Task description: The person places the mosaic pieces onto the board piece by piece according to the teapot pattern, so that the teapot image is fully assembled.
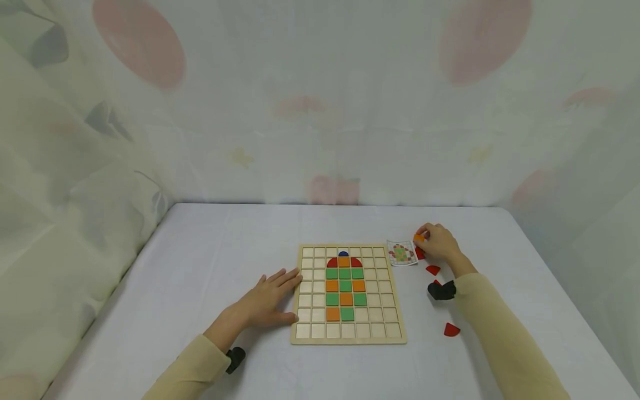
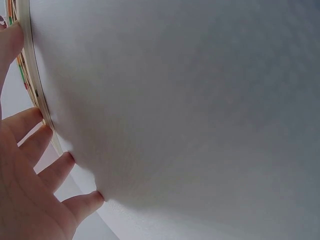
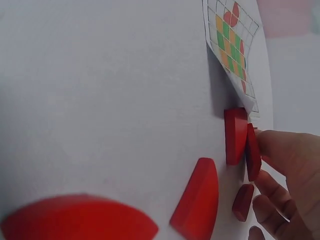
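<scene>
A wooden grid board [image 1: 317, 338] lies flat on the table, filled in its middle columns with green and orange squares, two red quarter-rounds and a blue half-round at the top. My left hand [image 1: 267, 300] rests at the board's left edge, fingers spread, fingertips touching the frame. To the right of the board, my right hand [image 1: 439, 244] pinches an orange tile [image 1: 419, 238] between thumb and fingers, just above a red piece [image 1: 420, 253]. In the right wrist view, red pieces [image 3: 235, 136] lie by the fingertips; the orange tile is hidden there.
A small pattern card [image 1: 402, 253] with a printed grid lies between the board and my right hand, its edge curled up. More red quarter-rounds [image 1: 452, 330] are scattered on the right below that hand. A white cloth covers the table [image 1: 220, 244]; patterned curtains surround it.
</scene>
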`<state>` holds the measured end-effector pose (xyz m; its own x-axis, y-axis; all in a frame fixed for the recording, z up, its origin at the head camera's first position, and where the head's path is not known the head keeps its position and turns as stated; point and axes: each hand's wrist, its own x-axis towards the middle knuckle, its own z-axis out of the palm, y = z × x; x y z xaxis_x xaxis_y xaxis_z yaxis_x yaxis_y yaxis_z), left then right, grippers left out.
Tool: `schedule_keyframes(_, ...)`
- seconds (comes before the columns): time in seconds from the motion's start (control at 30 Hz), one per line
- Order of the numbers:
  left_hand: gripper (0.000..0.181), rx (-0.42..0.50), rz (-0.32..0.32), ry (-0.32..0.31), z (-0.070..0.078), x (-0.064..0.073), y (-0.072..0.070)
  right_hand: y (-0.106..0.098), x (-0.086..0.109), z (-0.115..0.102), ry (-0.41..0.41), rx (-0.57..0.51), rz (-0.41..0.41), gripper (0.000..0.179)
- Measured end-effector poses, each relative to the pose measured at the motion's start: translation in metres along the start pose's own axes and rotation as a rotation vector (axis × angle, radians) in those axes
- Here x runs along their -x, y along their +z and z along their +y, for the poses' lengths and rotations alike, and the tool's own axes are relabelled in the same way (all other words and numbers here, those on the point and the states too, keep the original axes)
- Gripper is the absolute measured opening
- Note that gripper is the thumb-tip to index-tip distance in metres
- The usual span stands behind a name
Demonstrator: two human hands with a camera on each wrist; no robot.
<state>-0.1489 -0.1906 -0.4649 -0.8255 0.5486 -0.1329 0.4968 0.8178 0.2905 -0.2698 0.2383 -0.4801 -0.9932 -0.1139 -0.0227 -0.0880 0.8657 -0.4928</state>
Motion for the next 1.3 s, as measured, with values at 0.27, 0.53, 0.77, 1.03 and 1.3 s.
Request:
schedule_keyframes(0.27, 0.083, 0.007, -0.009, -0.002, 0.002, 0.0, -0.001, 0.003, -0.003, 0.004, -0.051, 0.071, 0.074, 0.03)
schedule_keyframes(0.53, 0.082, 0.013, -0.006, 0.012, 0.001, 0.001, -0.001, 0.006, 0.0, 0.003, -0.036, 0.114, 0.083, 0.029)
schedule_keyframes(0.77, 0.082, 0.003, -0.006, 0.016, 0.001, 0.001, 0.0, 0.004, 0.009, 0.0, -0.053, 0.071, 0.105, 0.03)
schedule_keyframes(1.03, 0.083, -0.019, 0.01, 0.01, -0.001, 0.001, 0.0, -0.004, 0.022, -0.011, -0.134, 0.051, 0.158, 0.023)
schedule_keyframes(1.3, 0.082, -0.01, 0.01, 0.015, -0.002, 0.0, 0.002, 0.002, 0.042, -0.027, -0.261, 0.024, 0.178, 0.025)
